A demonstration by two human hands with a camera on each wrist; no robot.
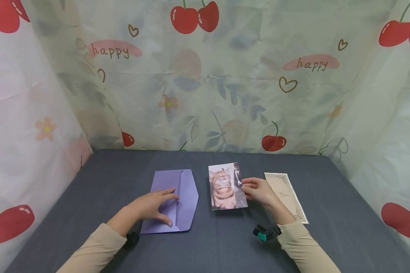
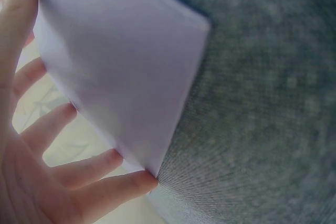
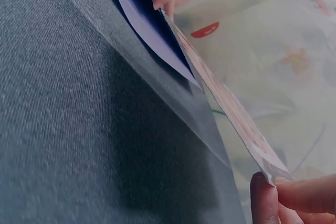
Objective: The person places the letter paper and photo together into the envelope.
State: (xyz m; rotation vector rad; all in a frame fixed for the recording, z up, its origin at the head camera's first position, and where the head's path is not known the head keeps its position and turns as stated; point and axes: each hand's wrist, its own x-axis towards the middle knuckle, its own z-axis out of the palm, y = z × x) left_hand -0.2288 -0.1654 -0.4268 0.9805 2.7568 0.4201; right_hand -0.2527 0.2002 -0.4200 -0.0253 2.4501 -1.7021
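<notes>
Purple envelope [image 1: 187,203] lies at 9 o'clock of the photo card [image 1: 223,189] on the dark counter [image 1: 218,246], partly hidden under the left hand [image 1: 152,206]. At the photo card's 3 o'clock lies a cream card [image 1: 284,187], its near part crossed by the right hand [image 1: 263,193]; a printed curtain [image 1: 205,94] hangs at 12. The photo card, raised off the counter, runs roughly 12 to 6 along its long axis, the pictured cat's head at 12. The envelope's flap points to 3 o'clock; the cream card slants 11 to 5. Coming in from 7 o'clock, the left hand spreads its fingers, tips touching the envelope's edge. From 5 o'clock, the right hand pinches the photo card's right edge between thumb and fingers.
</notes>
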